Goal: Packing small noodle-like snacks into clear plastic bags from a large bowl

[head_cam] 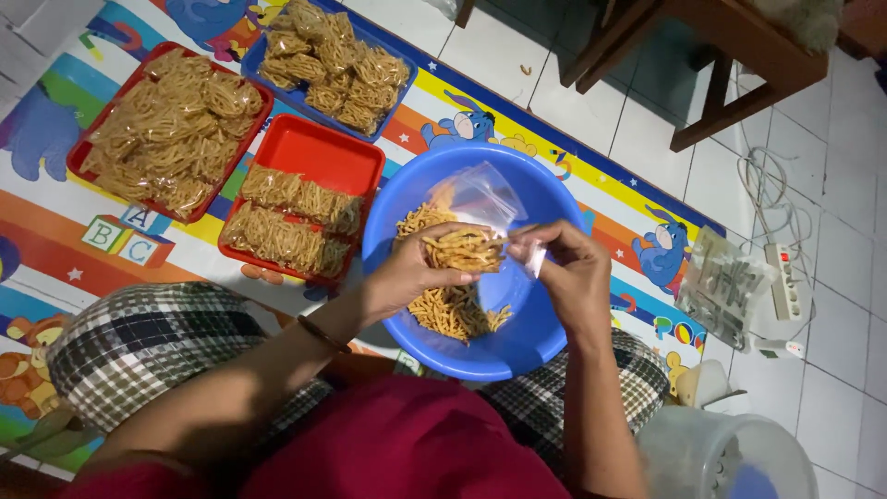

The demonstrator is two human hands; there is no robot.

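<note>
trays left of basin; snacks in basin

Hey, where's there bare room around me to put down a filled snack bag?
The near red tray has its far half bare, behind two packed rows. Bare mat lies left of that tray, beside your knee. Crowded: the far red tray and blue tray are heaped; both hands, left and right, work over the blue basin.
</note>
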